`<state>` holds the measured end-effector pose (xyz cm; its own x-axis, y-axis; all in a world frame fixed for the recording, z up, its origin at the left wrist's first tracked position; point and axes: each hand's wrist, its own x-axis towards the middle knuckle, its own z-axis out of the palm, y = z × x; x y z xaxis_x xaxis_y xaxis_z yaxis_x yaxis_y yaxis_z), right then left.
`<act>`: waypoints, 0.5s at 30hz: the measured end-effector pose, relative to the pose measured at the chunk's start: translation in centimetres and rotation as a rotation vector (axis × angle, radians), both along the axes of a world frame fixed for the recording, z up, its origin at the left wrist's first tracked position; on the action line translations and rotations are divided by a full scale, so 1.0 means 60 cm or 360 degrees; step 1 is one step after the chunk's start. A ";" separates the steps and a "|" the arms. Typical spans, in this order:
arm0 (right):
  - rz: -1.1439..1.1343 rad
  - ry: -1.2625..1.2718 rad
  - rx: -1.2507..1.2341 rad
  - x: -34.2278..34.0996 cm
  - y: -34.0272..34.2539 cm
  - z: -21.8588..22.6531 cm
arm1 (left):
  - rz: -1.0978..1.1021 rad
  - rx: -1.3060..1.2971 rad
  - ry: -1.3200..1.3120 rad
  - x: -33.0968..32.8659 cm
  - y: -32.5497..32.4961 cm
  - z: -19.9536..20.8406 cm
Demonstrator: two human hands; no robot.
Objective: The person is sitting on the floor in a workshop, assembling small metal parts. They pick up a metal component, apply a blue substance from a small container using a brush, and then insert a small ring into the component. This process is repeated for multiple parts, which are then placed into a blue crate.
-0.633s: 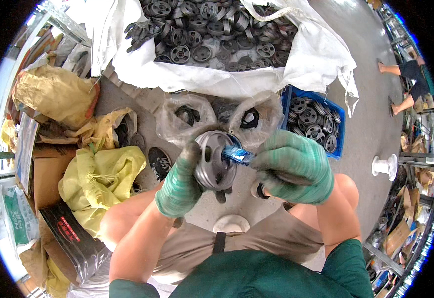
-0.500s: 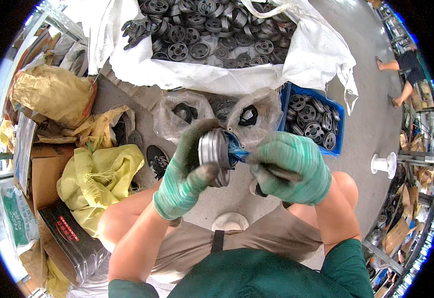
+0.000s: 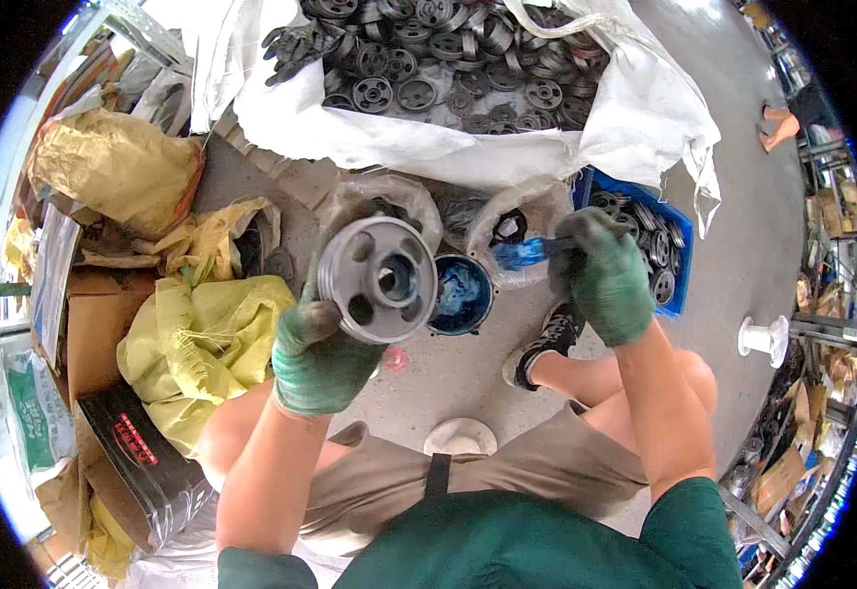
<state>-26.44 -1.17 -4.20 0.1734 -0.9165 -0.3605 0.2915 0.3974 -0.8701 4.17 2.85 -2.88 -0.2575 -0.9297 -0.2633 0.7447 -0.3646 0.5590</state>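
My left hand [image 3: 322,365], in a green glove, grips a grey metal pulley [image 3: 360,257] by its rim. The pulley's holed face is turned up, and blue grease shows around its hub. My right hand [image 3: 613,285], also gloved and darkened at the fingers, is closed on a brush [image 3: 520,255]. Thick blue grease coats the brush's bristles, which point left toward the pulley but stay apart from it. Just right of the pulley stands a round tub [image 3: 489,296] of blue grease on the floor, partly hidden by the pulley.
A white sack [image 3: 399,147] full of dark pulleys lies ahead, with a dark glove [image 3: 291,49] on its left edge. Clear plastic bags [image 3: 536,211] and a blue crate [image 3: 681,257] of pulleys stand before it. Yellow sacks [image 3: 203,329] and cartons [image 3: 104,339] line the left.
My right hand has drawn the brush away from the pulley, up and to the right. My left hand has tilted the pulley from edge-on to face-up and shifted it left, uncovering the tub.
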 end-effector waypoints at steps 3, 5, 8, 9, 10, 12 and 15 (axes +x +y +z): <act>0.0295 0.0883 -0.0063 0.038 0.010 -0.078 | 0.0200 -0.0123 0.0336 0.045 -0.003 0.003; 0.0651 0.1069 -0.0102 0.040 0.030 -0.171 | 0.0480 -0.0165 0.0412 0.054 -0.026 0.040; 0.1085 0.1485 -0.0497 0.062 0.064 -0.257 | 0.0675 -0.0400 0.0363 0.100 -0.034 0.079; 0.1216 0.1674 -0.0675 0.068 0.069 -0.261 | 0.0598 -0.0544 0.0478 0.117 -0.037 0.081; 0.1304 0.1776 -0.0631 0.066 0.071 -0.260 | 0.0789 -0.0437 0.0124 0.130 -0.033 0.089; 0.1481 0.1982 -0.0534 0.080 0.060 -0.222 | 0.0951 -0.0357 0.0034 0.133 -0.032 0.102; 0.1293 0.1955 -0.0542 0.080 0.004 -0.234 | 0.1026 -0.0275 -0.0005 0.140 -0.035 0.105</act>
<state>-21.63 -0.95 -18.22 0.4169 -0.7896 -0.4503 -0.8571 -0.1766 -0.4839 12.55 0.76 3.43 0.3644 -0.9262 -0.0968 0.7819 0.2479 0.5719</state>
